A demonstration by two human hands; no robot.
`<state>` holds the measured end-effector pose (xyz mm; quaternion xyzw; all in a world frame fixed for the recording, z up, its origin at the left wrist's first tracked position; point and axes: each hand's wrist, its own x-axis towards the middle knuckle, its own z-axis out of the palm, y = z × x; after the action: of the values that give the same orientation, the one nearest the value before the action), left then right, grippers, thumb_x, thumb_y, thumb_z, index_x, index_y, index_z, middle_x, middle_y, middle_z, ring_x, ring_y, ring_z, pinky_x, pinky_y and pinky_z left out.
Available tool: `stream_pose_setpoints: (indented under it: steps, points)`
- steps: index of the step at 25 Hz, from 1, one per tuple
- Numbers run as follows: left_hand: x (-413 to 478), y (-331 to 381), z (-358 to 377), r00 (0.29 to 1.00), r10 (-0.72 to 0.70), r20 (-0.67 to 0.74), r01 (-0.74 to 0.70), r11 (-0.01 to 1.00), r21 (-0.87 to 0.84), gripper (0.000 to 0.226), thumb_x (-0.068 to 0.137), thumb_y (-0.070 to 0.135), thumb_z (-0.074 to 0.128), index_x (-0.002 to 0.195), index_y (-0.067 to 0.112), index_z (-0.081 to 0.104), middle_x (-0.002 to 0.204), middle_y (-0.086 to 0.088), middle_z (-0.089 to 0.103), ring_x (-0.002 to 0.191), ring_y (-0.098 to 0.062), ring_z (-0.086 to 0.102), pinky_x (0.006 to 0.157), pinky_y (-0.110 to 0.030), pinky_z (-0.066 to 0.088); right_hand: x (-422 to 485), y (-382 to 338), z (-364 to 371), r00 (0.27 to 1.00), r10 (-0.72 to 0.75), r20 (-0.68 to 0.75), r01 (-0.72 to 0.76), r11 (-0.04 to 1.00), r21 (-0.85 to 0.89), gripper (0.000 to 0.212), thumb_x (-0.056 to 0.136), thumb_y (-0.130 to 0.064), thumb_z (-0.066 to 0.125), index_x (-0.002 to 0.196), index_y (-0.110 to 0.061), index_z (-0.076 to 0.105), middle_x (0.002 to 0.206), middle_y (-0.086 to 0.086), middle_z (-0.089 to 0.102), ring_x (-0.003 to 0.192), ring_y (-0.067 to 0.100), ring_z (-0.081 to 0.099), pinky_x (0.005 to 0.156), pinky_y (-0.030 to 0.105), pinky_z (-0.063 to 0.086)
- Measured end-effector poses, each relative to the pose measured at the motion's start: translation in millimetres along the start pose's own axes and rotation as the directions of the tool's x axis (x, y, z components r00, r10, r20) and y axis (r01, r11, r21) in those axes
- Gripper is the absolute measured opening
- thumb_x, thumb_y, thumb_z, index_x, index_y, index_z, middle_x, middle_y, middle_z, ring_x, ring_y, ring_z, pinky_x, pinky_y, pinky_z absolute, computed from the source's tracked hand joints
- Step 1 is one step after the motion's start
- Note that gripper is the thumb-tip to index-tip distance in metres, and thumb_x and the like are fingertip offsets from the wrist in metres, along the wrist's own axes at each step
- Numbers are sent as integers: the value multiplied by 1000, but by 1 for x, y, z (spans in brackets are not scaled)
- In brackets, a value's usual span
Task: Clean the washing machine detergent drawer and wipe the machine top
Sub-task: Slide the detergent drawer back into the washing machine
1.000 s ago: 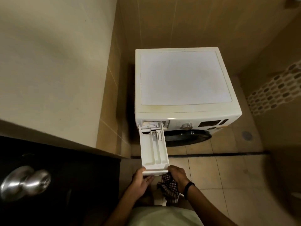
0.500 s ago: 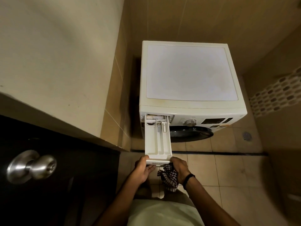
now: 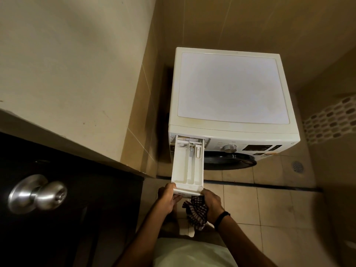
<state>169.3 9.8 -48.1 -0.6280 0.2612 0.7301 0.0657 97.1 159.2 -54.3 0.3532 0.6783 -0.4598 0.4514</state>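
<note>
A person looks down at a white front-loading washing machine (image 3: 231, 132) standing on a beige tiled floor (image 3: 269, 209) against a tiled wall. Its detergent drawer (image 3: 187, 166) is pulled far out from the top left corner of the machine's front, showing three long white compartments. The left hand (image 3: 168, 199) grips the left end of the drawer's front panel, fingers curled under it and thumb on top. The right hand (image 3: 211, 202) holds the right end of the same panel while its fingers are also closed around a bunched checked cloth (image 3: 196, 211), which hangs below the drawer front. A dark band sits on the right wrist. The machine top (image 3: 231, 87) is flat and pale. A round dial (image 3: 229, 148) sits on the control panel, right of the drawer opening, above the dark door. At the left edge, a dark door (image 3: 57, 209) carries a metal doorknob (image 3: 38, 193).
</note>
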Motion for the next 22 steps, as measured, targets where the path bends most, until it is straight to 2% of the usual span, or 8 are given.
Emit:
stream_pose_setpoints:
  steps: [4, 7, 10, 12, 14, 19, 22]
  points:
    - [4, 13, -6, 999, 0, -38, 0, 1000, -3, 16, 96, 0, 49, 110, 0, 56, 98, -20, 63, 90, -34, 63, 74, -39, 58, 39, 14, 6, 1000, 17, 4, -17, 997, -74, 36, 71, -38, 75, 99, -16, 67, 96, 8, 74, 92, 30, 70, 84, 48, 60]
    - [5, 17, -7, 999, -29, -44, 29, 1000, 1, 13, 96, 0, 49, 104, -2, 59, 97, -22, 63, 88, -35, 63, 68, -40, 57, 58, 19, 7, 999, -51, -18, 47, 983, -176, 35, 71, -42, 67, 95, -17, 64, 97, 7, 70, 94, 29, 65, 89, 49, 56]
    - [2, 14, -6, 998, -65, -24, 65, 998, -1, 8, 97, 2, 51, 100, 0, 58, 101, -23, 62, 92, -36, 63, 68, -38, 57, 16, 2, 9, 993, -99, -70, 83, 976, -200, 16, 84, -35, 66, 87, -20, 60, 96, 7, 68, 94, 27, 63, 91, 48, 55]
    - [2, 5, -5, 995, -97, -8, 97, 995, -27, 10, 99, 3, 51, 104, -1, 59, 103, -24, 63, 93, -36, 63, 70, -39, 57, 0, -5, 7, 988, -123, -90, 105, 978, -182, 11, 90, -26, 64, 94, -16, 60, 96, 8, 68, 93, 26, 63, 86, 42, 55]
    - [1, 0, -2, 995, -100, 6, 101, 995, -27, 11, 100, 4, 52, 107, 0, 59, 105, -24, 63, 94, -36, 63, 71, -40, 58, -1, -8, 1, 984, -146, -99, 123, 970, -212, 15, 92, -24, 62, 99, -11, 62, 95, 9, 68, 91, 25, 63, 83, 39, 55]
    - [2, 2, 5, 998, -52, -36, 51, 998, -48, 9, 99, 2, 50, 95, 3, 57, 97, -20, 61, 87, -33, 60, 74, -42, 58, -5, -8, -2, 969, -216, -118, 176, 943, -282, 20, 98, -28, 58, 99, -8, 63, 90, 7, 67, 87, 23, 64, 83, 38, 56]
    - [-1, -2, 5, 999, -33, -28, 32, 999, -40, 7, 99, 5, 53, 100, 4, 60, 100, -20, 66, 89, -33, 65, 67, -39, 62, -12, -7, -3, 950, -287, -126, 244, 929, -278, 20, 99, -31, 57, 94, -13, 63, 94, 8, 69, 91, 25, 66, 88, 43, 57]
